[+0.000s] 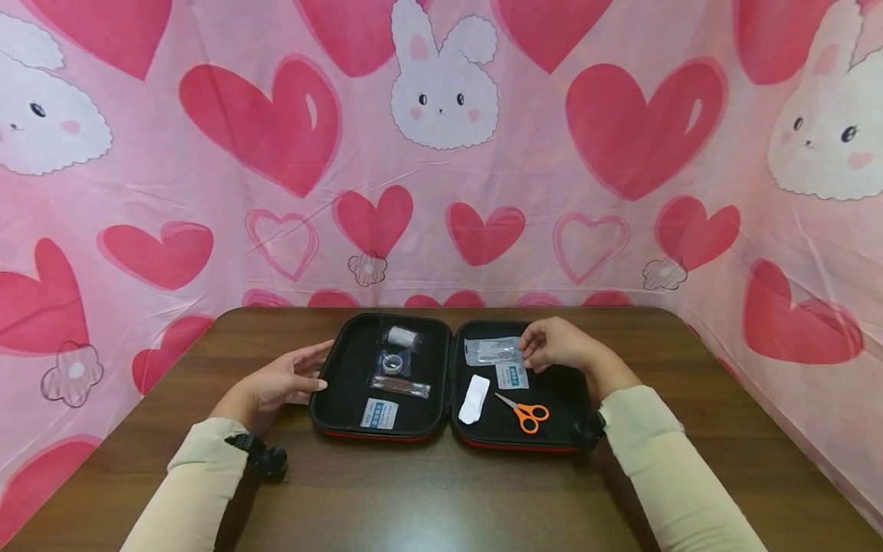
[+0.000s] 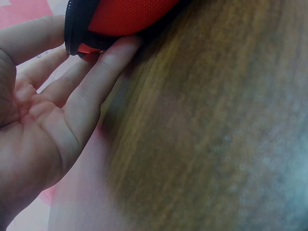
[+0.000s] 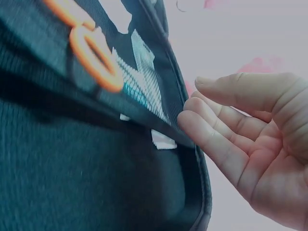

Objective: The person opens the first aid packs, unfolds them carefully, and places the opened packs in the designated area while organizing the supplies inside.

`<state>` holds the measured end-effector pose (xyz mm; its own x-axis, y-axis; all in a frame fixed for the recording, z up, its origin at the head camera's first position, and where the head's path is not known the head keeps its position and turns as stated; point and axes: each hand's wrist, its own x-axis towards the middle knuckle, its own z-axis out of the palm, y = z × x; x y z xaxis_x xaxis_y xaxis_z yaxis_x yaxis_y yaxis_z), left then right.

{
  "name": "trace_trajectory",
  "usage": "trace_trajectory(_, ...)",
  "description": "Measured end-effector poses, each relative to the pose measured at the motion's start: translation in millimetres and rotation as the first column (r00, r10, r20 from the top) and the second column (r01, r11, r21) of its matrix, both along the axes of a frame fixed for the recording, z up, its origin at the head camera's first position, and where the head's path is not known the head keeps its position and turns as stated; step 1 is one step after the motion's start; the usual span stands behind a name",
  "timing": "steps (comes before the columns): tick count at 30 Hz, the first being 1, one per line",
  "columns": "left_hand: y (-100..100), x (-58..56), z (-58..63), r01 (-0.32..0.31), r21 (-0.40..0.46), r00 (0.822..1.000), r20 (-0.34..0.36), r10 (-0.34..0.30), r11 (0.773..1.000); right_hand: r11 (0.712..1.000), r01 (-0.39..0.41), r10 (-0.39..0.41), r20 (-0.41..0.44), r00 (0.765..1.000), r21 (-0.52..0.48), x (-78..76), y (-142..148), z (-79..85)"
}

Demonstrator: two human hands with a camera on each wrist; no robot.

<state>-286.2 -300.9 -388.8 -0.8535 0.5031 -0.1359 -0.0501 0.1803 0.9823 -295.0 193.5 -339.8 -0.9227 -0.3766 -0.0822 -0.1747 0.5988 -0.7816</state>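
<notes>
A black zip case with red outer shell (image 2: 130, 17) lies unfolded on the table. My left hand (image 1: 286, 379) grips its left edge, thumb at the rim (image 1: 323, 402) and fingers reaching underneath. Over the far right part of the case is my right hand (image 1: 562, 345), fingertips beside a clear packet (image 1: 490, 351). In the right wrist view its loosely bent fingers (image 3: 207, 127) are near the rim, with nothing visible between them and the thumb. Orange-handled scissors (image 1: 530, 418), a white packet (image 1: 474, 399) and a blue-and-white packet (image 1: 512, 376) lie in the right half.
The left half holds a white bandage roll (image 1: 403, 337), a roll of tape (image 1: 392, 364), a slim packet of sticks (image 1: 400, 386) and another blue-and-white packet (image 1: 379, 414). Under everything is a brown wooden table (image 1: 414, 498). A pink heart-and-rabbit cloth (image 1: 428, 176) hangs behind it.
</notes>
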Motion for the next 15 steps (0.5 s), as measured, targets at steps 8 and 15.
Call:
trace_trajectory(8,-1,-0.1,-1.5,-0.011,-0.016,1.0,0.005,0.011,1.0,0.992,-0.124,0.124,-0.027,0.992,0.028,-2.0,-16,7.0)
trace_trajectory(15,0,-1.9,-1.8,-0.003,-0.022,1.0,-0.005,0.003,1.0,0.974,-0.212,0.215,-0.036,0.976,0.081,-7.2,-30,10.1)
